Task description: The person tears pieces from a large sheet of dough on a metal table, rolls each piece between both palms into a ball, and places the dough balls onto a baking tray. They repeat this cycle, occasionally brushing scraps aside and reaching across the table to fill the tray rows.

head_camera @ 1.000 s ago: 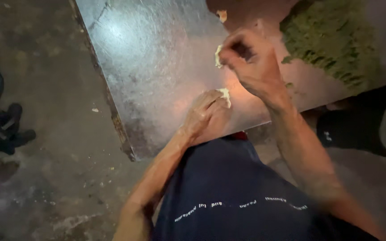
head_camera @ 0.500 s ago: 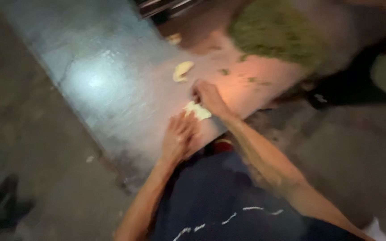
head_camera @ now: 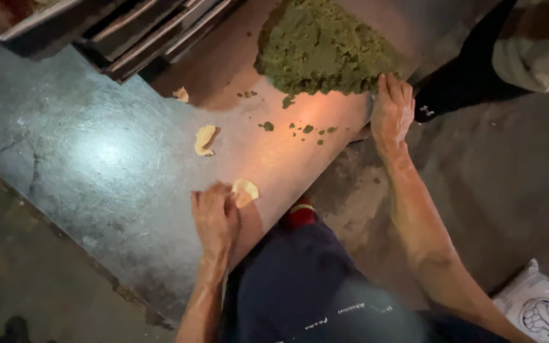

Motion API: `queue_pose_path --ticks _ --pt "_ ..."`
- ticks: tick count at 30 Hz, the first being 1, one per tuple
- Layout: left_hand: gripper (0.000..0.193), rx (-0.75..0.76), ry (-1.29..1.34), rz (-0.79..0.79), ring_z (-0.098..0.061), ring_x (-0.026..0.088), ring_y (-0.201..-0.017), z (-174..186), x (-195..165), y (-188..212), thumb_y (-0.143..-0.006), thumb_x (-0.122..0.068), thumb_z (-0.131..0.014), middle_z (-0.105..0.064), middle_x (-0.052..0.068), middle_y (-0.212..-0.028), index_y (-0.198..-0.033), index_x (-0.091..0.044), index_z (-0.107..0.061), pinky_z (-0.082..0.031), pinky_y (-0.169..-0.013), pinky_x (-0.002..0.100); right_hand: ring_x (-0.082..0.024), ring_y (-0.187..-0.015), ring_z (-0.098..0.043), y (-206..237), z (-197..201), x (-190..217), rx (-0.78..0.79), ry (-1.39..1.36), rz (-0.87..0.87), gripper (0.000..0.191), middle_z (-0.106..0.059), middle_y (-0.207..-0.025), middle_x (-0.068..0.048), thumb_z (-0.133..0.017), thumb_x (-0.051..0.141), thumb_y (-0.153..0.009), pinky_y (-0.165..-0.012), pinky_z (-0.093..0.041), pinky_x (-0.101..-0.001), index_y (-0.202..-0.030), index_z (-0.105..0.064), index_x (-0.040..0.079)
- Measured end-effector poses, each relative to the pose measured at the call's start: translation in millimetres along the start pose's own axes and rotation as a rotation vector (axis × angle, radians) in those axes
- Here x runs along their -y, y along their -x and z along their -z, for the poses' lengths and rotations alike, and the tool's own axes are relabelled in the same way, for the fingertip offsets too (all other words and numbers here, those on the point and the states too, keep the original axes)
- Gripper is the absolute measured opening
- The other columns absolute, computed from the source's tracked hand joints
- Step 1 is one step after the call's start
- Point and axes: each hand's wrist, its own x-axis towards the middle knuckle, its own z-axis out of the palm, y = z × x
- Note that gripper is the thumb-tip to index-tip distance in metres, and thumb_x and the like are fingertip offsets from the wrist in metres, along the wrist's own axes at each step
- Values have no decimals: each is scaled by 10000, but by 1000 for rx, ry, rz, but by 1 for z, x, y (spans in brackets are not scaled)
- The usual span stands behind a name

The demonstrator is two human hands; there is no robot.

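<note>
green heap [head_camera: 325, 47] | pale yellow dough pieces [head_camera: 244, 190] | grey metal table [head_camera: 96, 159] (mottled, glare-lit)

Bare forearms, dark navy shirt with small pale lettering, no sleeves
</note>
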Motion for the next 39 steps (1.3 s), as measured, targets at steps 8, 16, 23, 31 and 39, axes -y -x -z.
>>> queue_pose_path --ticks 8,16,23,31,39 --pt "364 87 815 585 -723 194 -1034 4 -29 -9 -1020 -129 -564 -763 131 -1176 -1323 40 -671 -577 -931 358 -331 -1130 -615 -3 8 6 149 -27 68 296 -705 -1112 -120 -654 52 -833 -880 -511 -460 -1103 -775 47" --pt "357 19 1473 754 -660 182 -1019 -24 -29 0 -1068 -180 -561 -674 115 -1157 -1303 71 -659 -602 -930 360 -342 -970 -711 1 97 106 459 -685 -103 269 -703 -1159 -199 -669 41 -952 -841 -553 -397 -1215 -707 4" --pt "450 -39 1952 783 -686 201 -1111 -22 -29 14 -1062 -294 -509 -683 93 -1272 -1422 -25 -540 -547 -984 385 -313 -1077 -689 34 134 244 417 -845 377 323 -727 -1145 -135 -730 -29 -881 -927 -556 -378 -1192 -740 59" --pt "390 -188 1503 576 -652 146 -1105 -27 -11 12 -1031 -51 -608 -684 100 -1302 -1420 -17 -603 -543 -906 291 -340 -1162 -640 -1 116 268 681 -1188 276 592 -576 -1376 -186 -732 -15 -825 -949 -539 -369 -1386 -547 19" --pt "439 -479 1779 482 -624 117 -952 -103 0 4 -1145 -14 -552 -655 71 -1156 -1581 -21 -507 -527 -800 238 -284 -1026 -745 18 112 272 375 -968 255 238 -696 -1226 -165 -701 -4 -934 -881 -621 -320 -1165 -725 45"
